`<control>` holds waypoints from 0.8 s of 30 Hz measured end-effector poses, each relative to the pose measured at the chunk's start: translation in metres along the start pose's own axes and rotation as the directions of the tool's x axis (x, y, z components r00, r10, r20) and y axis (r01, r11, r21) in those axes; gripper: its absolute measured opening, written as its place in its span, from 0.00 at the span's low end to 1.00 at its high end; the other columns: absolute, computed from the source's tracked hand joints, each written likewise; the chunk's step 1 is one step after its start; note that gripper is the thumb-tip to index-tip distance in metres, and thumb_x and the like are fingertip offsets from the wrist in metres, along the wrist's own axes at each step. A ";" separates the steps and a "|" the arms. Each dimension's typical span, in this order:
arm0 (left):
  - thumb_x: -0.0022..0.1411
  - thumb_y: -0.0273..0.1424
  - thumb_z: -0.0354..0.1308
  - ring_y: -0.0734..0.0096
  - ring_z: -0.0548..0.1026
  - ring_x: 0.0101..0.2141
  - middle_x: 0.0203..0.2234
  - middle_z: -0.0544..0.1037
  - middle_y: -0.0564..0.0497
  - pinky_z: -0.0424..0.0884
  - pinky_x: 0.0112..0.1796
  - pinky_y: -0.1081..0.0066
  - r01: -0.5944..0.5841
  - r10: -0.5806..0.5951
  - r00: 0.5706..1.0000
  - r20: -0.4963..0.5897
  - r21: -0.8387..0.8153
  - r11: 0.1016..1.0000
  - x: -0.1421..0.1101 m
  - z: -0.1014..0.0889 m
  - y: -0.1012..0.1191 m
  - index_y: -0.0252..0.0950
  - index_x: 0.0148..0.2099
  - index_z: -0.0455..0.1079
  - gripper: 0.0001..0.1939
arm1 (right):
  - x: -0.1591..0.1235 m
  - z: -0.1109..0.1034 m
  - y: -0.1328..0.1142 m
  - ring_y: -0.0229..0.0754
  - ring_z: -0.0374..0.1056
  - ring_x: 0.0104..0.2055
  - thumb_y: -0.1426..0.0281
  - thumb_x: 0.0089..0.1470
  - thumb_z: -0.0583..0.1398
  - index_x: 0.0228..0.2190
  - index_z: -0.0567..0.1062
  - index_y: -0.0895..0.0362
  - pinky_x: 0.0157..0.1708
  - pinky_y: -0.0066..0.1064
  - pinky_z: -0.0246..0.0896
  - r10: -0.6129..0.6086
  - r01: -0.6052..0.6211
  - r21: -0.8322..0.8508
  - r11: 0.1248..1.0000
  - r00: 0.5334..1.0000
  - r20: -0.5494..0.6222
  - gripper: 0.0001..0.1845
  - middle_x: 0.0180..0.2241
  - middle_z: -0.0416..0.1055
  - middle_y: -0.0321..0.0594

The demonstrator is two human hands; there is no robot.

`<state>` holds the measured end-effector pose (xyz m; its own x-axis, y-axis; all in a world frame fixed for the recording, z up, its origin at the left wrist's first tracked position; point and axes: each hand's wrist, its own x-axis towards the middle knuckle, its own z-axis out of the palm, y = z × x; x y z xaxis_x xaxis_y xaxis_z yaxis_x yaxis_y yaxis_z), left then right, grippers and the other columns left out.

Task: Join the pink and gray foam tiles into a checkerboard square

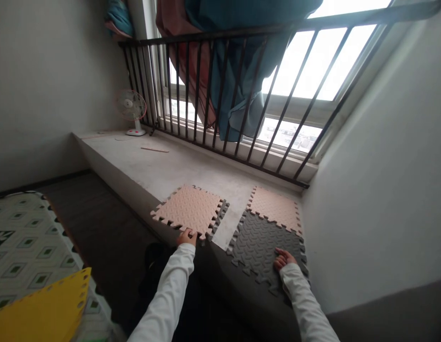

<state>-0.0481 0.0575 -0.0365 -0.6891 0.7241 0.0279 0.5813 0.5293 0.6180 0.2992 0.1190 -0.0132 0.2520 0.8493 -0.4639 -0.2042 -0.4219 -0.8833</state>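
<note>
My left hand is at the near edge of a pink foam puzzle mat, its fingers closed on the toothed border. That mat lies on a ledge, on top of at least one dark grey tile whose teeth stick out at the right. My right hand rests on or just over a dark grey foam puzzle mat, index finger stretched and the others partly bent, holding nothing. Behind the grey mat, a second pink mat meets it along their toothed edges. A strip of bare ledge separates the two groups.
The pale ledge runs left to a small fan and a thin strip. A dark metal railing stands before the curtained window. A white wall borders the right. A yellow sheet lies on a patterned surface.
</note>
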 end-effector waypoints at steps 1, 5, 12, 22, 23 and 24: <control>0.49 0.34 0.53 0.66 0.71 0.35 0.31 0.74 0.45 0.63 0.37 0.73 0.000 0.000 1.000 0.006 0.004 1.000 0.000 0.002 -0.001 0.34 0.35 0.71 0.12 | 0.000 0.000 0.001 0.28 0.36 0.07 0.73 0.42 0.53 0.14 0.61 0.55 0.06 0.21 0.36 0.031 -0.031 0.017 0.999 1.000 -0.001 0.09 0.06 0.36 0.23; 0.49 0.33 0.53 0.66 0.71 0.35 0.33 0.75 0.44 0.63 0.37 0.73 -0.001 0.000 0.999 0.032 0.023 1.000 0.000 0.008 -0.003 0.34 0.36 0.71 0.13 | 0.001 0.001 0.002 0.27 0.36 0.07 0.78 0.44 0.49 0.15 0.63 0.57 0.07 0.19 0.34 0.220 -0.221 0.188 0.957 0.975 0.024 0.11 0.05 0.37 0.23; 0.48 0.33 0.55 0.67 0.72 0.36 0.32 0.75 0.46 0.63 0.36 0.75 -0.007 0.004 0.998 0.064 0.052 0.999 0.001 0.009 -0.006 0.35 0.33 0.70 0.10 | 0.013 -0.007 0.008 0.26 0.37 0.06 0.78 0.45 0.51 0.17 0.64 0.58 0.07 0.19 0.32 0.302 -0.330 0.283 0.901 0.943 0.137 0.09 0.05 0.38 0.21; 0.48 0.32 0.54 0.61 0.71 0.40 0.35 0.74 0.39 0.63 0.40 0.71 0.004 -0.007 0.996 0.093 0.030 1.000 -0.002 0.009 -0.004 0.29 0.37 0.70 0.13 | 0.010 -0.004 0.009 0.26 0.38 0.07 0.76 0.46 0.52 0.16 0.63 0.58 0.08 0.19 0.34 0.220 -0.229 0.076 0.970 0.969 0.112 0.10 0.05 0.38 0.21; 0.49 0.31 0.54 0.59 0.70 0.40 0.36 0.74 0.38 0.63 0.41 0.70 0.008 -0.010 0.995 0.095 0.016 1.000 -0.002 0.010 -0.005 0.28 0.37 0.70 0.14 | 0.009 -0.003 0.009 0.26 0.37 0.07 0.76 0.46 0.52 0.16 0.63 0.58 0.08 0.20 0.35 0.209 -0.214 0.046 0.976 0.973 0.103 0.10 0.05 0.38 0.21; 0.49 0.31 0.54 0.58 0.70 0.41 0.36 0.74 0.37 0.63 0.42 0.70 0.014 -0.014 0.995 0.098 -0.001 1.000 -0.002 0.010 -0.005 0.27 0.37 0.70 0.14 | 0.010 -0.002 0.009 0.26 0.37 0.07 0.76 0.45 0.52 0.15 0.63 0.58 0.08 0.20 0.35 0.200 -0.203 0.023 0.979 0.975 0.093 0.10 0.05 0.39 0.21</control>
<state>-0.0450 0.0579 -0.0479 -0.6517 0.7563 -0.0578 0.5708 0.5392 0.6192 0.3018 0.1228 -0.0254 0.1167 0.7734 -0.6230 -0.2733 -0.5781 -0.7688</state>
